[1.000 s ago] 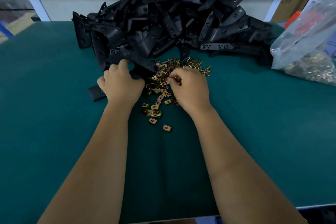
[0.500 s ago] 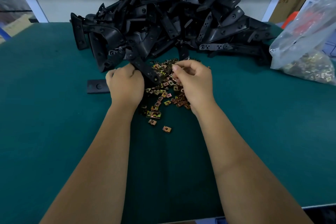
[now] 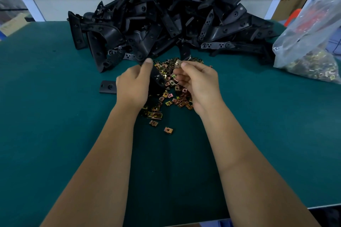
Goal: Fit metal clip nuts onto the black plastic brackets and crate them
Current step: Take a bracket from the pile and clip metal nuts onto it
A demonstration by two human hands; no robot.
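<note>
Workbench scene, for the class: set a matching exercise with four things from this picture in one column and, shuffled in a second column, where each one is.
Things
1. bracket pile
2. plastic bag
3. clip nut
4. bracket

Places
A. pinched in the right hand
B. far middle of the table
C. gripped in the left hand
D. far right of the table

Pairs: 1-B, 2-D, 3-A, 4-C

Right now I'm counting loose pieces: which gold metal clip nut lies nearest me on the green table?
The single gold metal clip nut lying alone between the forearms, closer to you than the scattered pile of clip nuts.
</note>
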